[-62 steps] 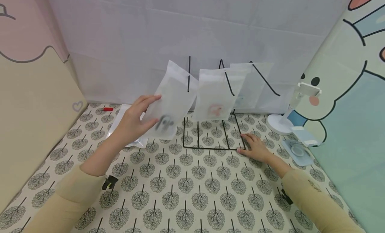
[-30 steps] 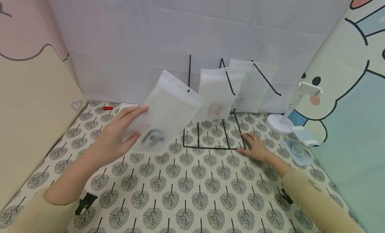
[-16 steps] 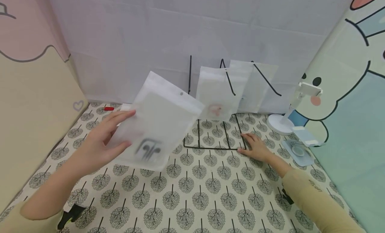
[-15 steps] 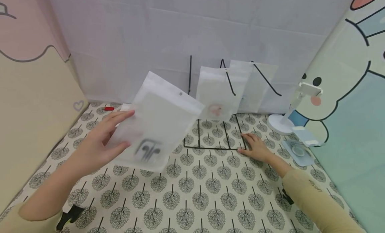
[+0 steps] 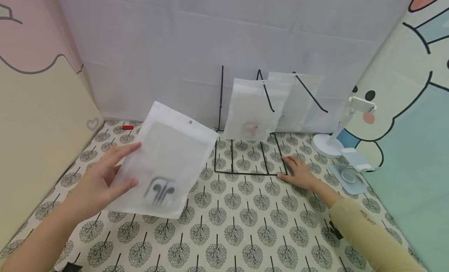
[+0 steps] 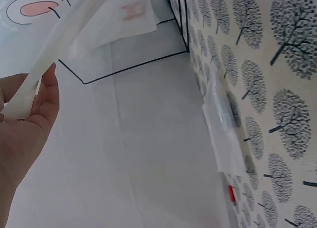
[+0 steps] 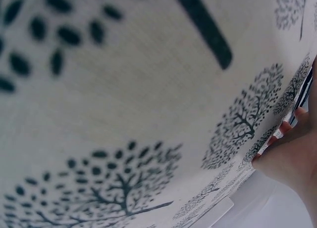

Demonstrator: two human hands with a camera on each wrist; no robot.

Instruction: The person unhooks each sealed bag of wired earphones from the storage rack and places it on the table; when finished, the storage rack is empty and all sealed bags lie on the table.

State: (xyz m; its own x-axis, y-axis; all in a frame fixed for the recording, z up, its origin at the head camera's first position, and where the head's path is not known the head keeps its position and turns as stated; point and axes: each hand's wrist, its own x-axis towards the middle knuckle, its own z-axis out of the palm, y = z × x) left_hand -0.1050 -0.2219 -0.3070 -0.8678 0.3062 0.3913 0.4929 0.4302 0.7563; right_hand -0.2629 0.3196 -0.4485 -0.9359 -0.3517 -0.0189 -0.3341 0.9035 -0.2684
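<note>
My left hand [image 5: 96,182] grips the left edge of a frosted white zip bag [image 5: 172,147], thumb on the front and fingers behind. The bag is tilted in the air, with a round hang hole near its top. Wired earphones show dimly through its lower part. In the left wrist view this bag [image 6: 62,37] is seen nearly edge-on between thumb and fingers. My right hand [image 5: 296,171] rests at the front right corner of a black wire display rack [image 5: 245,173], fingertips touching the base wire. In the right wrist view, my right hand [image 7: 292,154] shows only partly.
Two more frosted bags, a nearer one [image 5: 252,108] and a farther one [image 5: 305,96], hang on the rack's arms. A red object [image 5: 128,127] lies back left. A flat plastic bag [image 6: 223,134] lies nearby. A white phone stand [image 5: 326,144] and a pale blue stand [image 5: 349,178] are right.
My left hand has drawn the earphone bag off the rack's left arm, toward the front left and lower. The right hand stays at the rack's corner.
</note>
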